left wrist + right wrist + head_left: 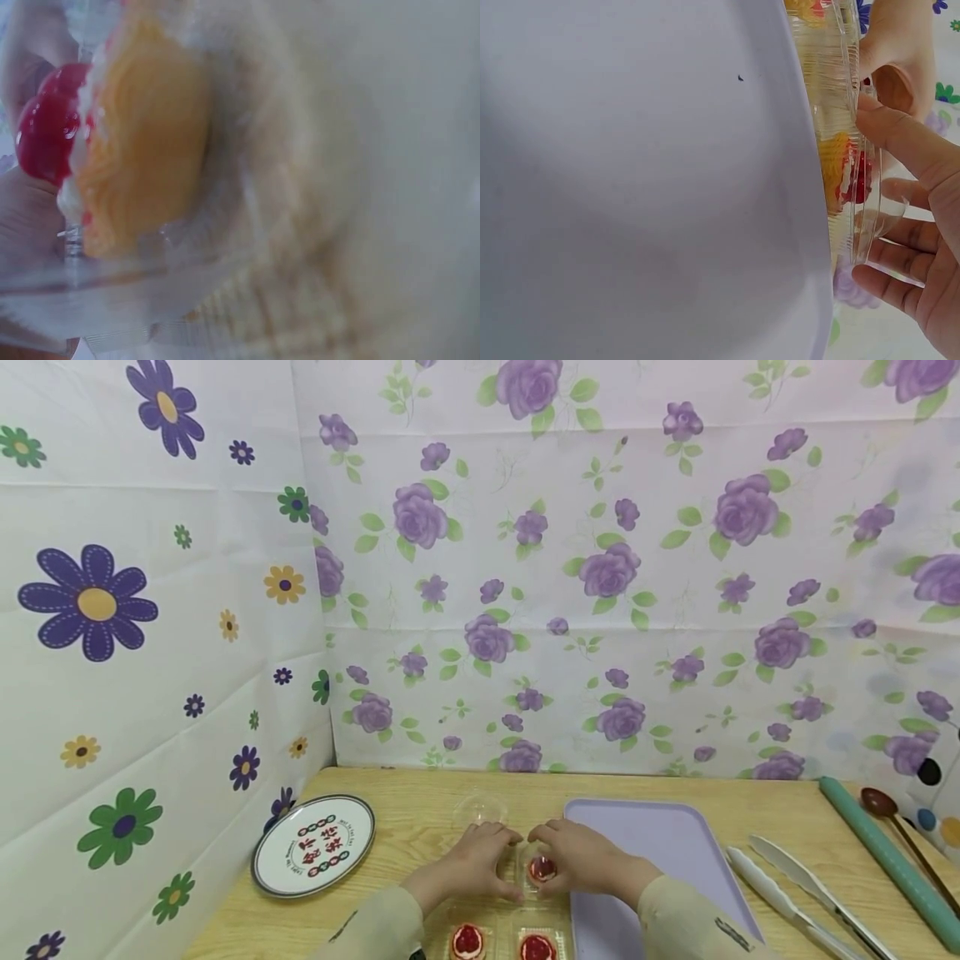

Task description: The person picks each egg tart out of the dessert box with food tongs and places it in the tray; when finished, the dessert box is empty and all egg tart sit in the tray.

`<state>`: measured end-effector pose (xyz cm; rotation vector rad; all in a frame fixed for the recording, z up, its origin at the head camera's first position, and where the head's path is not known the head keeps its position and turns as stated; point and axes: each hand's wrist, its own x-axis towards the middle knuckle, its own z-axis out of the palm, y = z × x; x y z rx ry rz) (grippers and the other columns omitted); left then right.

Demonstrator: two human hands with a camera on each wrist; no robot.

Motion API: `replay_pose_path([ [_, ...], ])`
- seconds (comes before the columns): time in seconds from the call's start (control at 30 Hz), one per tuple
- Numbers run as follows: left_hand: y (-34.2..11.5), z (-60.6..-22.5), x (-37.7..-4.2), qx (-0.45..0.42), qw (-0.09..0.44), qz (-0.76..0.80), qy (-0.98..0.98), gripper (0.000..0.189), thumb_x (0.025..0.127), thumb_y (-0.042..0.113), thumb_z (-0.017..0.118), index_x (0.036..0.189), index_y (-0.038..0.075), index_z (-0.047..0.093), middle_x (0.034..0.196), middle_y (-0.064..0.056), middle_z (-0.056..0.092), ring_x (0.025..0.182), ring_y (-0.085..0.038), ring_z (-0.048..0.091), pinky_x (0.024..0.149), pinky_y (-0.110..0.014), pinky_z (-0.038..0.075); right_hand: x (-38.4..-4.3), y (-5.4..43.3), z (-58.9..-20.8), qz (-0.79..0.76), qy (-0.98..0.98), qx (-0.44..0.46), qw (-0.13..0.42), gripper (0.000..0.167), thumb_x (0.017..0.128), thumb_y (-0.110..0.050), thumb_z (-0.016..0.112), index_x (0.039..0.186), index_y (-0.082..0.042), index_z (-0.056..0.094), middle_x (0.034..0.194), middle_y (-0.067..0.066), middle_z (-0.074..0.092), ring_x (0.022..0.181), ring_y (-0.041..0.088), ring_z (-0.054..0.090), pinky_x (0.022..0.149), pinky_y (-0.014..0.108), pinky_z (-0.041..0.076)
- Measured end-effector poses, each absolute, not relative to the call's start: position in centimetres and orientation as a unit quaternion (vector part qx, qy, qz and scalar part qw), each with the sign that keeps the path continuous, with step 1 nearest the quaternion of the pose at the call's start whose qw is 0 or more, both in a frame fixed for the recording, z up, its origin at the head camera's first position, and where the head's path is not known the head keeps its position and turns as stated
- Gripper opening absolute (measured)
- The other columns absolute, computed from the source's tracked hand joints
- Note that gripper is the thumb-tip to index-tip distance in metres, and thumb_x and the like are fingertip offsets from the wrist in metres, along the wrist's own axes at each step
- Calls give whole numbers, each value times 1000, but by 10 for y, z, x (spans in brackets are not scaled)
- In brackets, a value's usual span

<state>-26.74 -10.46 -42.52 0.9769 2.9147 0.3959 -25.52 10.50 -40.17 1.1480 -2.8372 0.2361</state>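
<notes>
Both hands are at one clear plastic box (529, 893) that holds a small tart (542, 868) topped with red fruit. My left hand (480, 864) curves round its left side, thumb and fingertips at the edge. From the right, my right hand (581, 858) spans the same box, thumb at the near edge and fingers at the far edge; the right wrist view shows these fingers (900, 259) along the clear rim. Nearer the person are two more boxed tarts, one on the left (467, 941) and one on the right (537, 947). The left wrist view is filled by a blurred tart (142, 142) up close.
A lilac tray (622, 814) lies just right of the boxes. A white plate (288, 852) with red lettering stands at the left. Behind the left hand is a clear dome (480, 808). Tongs (795, 893), a teal roll (885, 852) and a brown spoon (881, 802) lie at the right.
</notes>
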Motion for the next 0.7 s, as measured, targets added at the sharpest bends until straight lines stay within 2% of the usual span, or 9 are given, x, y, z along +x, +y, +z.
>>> replay_pose_path([
  [0.37, -106, -430, -268, 313, 9, 142, 939, 80, 67, 58, 79, 129, 14, 54, 115, 6, 59, 111, -12, 52, 104, -37, 37, -254, 113, -399, 185, -925, 332, -18, 72, 74, -48, 77, 131, -11, 52, 124, 8, 60, 112, 27, 59, 94, 48, 50],
  [0.57, -106, -429, -266, 314, 20, 161, 935, 79, 68, 58, 78, 131, 15, 53, 116, 5, 59, 115, -15, 52, 108, -44, 35, -254, 119, -395, 214, -919, 329, -28, 79, 75, -51, 76, 140, -18, 44, 123, 8, 56, 110, 27, 59, 87, 47, 53],
  [0.7, -107, -432, -266, 314, 24, 172, 933, 77, 70, 59, 76, 132, 18, 52, 118, 6, 60, 120, -17, 51, 111, -48, 32, -253, 122, -391, 225, -914, 336, -25, 84, 75, -47, 77, 146, -29, 36, 124, 12, 53, 99, 25, 61, 77, 41, 54],
])
